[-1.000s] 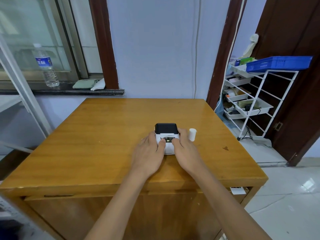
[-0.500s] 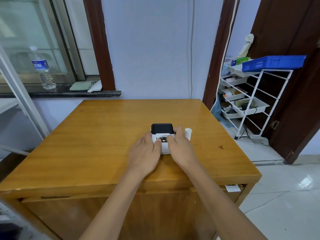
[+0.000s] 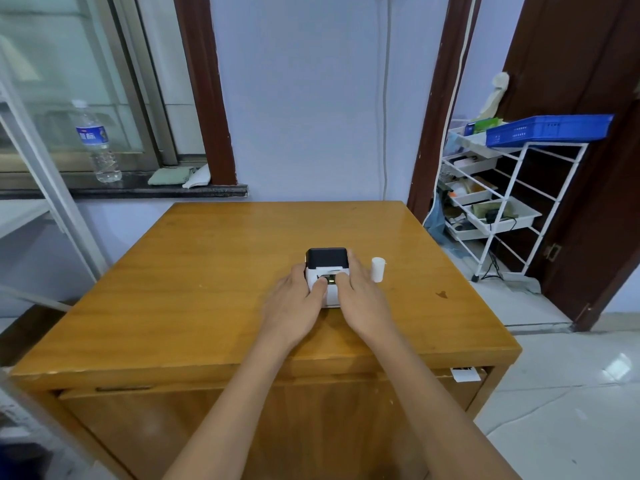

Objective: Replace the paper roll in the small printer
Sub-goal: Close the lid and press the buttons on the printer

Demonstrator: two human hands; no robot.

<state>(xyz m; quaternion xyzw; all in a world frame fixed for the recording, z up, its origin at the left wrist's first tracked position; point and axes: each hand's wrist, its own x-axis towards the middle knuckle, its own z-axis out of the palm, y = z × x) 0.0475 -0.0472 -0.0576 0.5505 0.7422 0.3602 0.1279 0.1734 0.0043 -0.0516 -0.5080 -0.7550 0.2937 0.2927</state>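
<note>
The small printer [image 3: 327, 275], white with a black lid, sits on the wooden table [image 3: 207, 271] between both hands. The left hand [image 3: 294, 306] and right hand [image 3: 363, 303] clasp its sides, thumbs pressing its top. A white paper roll [image 3: 378, 269] stands upright just right of the right hand.

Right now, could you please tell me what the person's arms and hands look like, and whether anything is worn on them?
Both forearms are bare, with no sleeves in view. The left hand and the right hand have no gloves, and I can see no rings, watch or bracelet. The fingernails look short and unpainted.
</note>
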